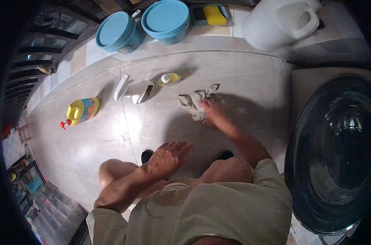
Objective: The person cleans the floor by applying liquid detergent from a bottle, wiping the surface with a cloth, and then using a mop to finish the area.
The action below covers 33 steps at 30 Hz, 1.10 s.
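Note:
A crumpled grey-beige cloth (195, 104) lies on the tiled floor (90, 147) in front of me. At its right edge is my right hand (214, 113), blurred, its fingers against or just over the fabric; whether they grip it I cannot tell. My left hand (168, 157) hovers back-up above my lap, fingers stretched out, nothing visible in it. Beyond the cloth stands a small clear bottle of yellow liquid (170, 79) with a white cap. Left of that is a white spray bottle (139, 90). Farther left sits a yellow pump bottle (82, 111) with a red pump head.
Two blue lidded buckets (165, 18) (115, 30), a yellow sponge (215, 15) in a holder and a large white plastic jug (274, 24) line the tiled ledge (210, 41). A big dark glossy basin (335, 153) stands close on my right. Dark railing bars (41, 50) run along the left.

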Each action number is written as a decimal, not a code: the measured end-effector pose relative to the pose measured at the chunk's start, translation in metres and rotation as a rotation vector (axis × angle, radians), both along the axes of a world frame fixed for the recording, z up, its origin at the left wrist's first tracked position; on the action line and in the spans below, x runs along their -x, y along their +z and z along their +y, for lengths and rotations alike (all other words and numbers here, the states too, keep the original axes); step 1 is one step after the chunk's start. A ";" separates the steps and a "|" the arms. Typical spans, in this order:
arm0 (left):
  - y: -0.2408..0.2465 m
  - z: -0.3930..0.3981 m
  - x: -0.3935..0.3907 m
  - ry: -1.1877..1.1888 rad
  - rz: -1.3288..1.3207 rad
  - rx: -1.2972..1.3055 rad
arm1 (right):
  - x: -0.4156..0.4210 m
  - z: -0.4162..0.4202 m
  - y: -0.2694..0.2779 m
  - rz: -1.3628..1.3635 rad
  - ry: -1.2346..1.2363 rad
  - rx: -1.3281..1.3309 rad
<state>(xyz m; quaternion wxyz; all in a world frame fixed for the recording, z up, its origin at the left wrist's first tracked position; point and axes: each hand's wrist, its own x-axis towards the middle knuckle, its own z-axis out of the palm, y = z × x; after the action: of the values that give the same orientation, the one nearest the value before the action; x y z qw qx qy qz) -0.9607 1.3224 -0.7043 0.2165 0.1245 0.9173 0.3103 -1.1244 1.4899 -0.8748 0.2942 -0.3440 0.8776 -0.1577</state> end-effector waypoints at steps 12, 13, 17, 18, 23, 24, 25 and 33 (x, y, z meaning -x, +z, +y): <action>0.009 0.000 0.004 -0.026 -0.050 0.013 | 0.067 -0.171 -0.038 -0.050 0.165 0.440; 0.008 -0.001 0.002 -0.032 -0.056 0.031 | 0.065 -0.167 -0.037 -0.053 0.137 0.479; 0.007 -0.004 0.008 -0.037 -0.063 0.009 | 0.074 -0.133 -0.038 -0.097 -0.039 0.688; 0.008 -0.005 0.006 -0.033 -0.060 0.027 | 0.078 -0.118 -0.028 -0.160 -0.096 0.677; 0.009 -0.004 0.014 -0.028 -0.123 0.030 | 0.132 0.003 -0.011 -0.191 -0.567 0.714; 0.010 -0.005 0.014 -0.038 -0.123 0.041 | 0.145 0.031 -0.011 -0.092 -0.627 0.696; 0.008 -0.004 0.015 -0.044 -0.121 0.052 | 0.161 0.058 -0.013 0.007 -0.680 0.676; 0.005 0.006 0.017 -0.036 -0.220 0.097 | 0.253 0.224 -0.064 0.451 -1.089 0.496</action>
<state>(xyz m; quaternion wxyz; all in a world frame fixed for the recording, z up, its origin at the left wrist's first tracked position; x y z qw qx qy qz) -0.9773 1.3279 -0.6990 0.3274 0.0957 0.8995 0.2732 -1.3777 1.7138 -0.9391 -0.1084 0.0684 0.9045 -0.4068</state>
